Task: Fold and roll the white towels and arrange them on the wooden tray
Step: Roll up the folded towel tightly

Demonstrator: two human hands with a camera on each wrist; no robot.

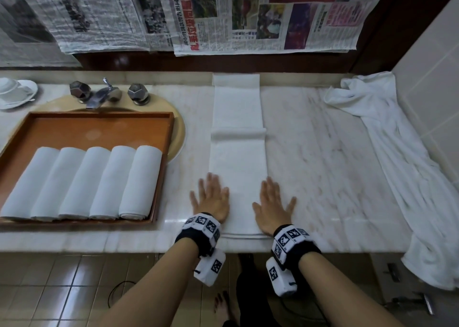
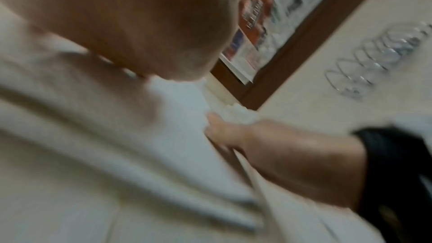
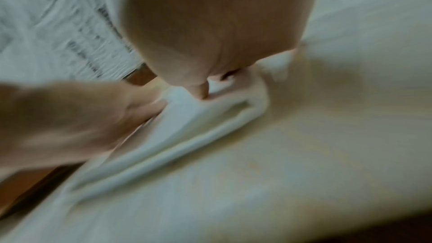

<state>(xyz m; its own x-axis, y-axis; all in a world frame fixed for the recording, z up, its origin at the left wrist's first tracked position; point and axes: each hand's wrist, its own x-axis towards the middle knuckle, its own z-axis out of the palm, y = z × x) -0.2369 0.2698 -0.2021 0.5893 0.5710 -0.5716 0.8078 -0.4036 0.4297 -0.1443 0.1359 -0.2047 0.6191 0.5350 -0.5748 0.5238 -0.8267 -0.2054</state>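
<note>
A white towel [image 1: 237, 133], folded into a long narrow strip, lies on the marble counter and runs from the front edge to the back wall. A raised crease crosses its middle. My left hand [image 1: 212, 197] lies flat with spread fingers on the strip's near left edge. My right hand [image 1: 273, 205] lies flat on its near right edge. The wooden tray [image 1: 99, 125] sits over the sink at the left and holds several rolled white towels [image 1: 84, 182] side by side. Both wrist views are blurred and show the towel [image 3: 187, 136] between the two hands [image 2: 268, 154].
A loose unfolded white towel [image 1: 397, 157] is draped along the counter's right side and hangs over the front edge. A tap [image 1: 104, 94] with two handles stands behind the tray. White dishes [image 1: 15, 92] sit at the far left. Newspapers [image 1: 223, 16] cover the wall.
</note>
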